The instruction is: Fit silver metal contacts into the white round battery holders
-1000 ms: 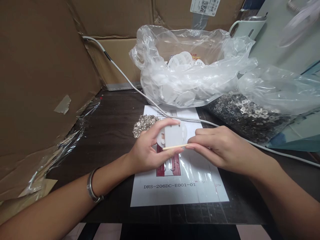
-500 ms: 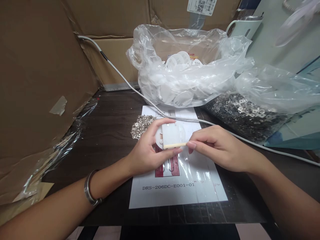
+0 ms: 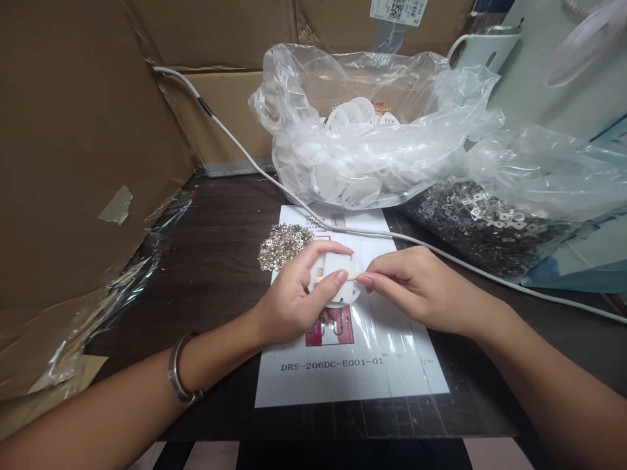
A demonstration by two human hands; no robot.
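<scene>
Head view: white part between both hands, pale stick across it

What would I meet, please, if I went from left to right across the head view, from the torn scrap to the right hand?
Pale torn scrap → metallic bracelet → left hand → white plastic part → right hand.
</scene>
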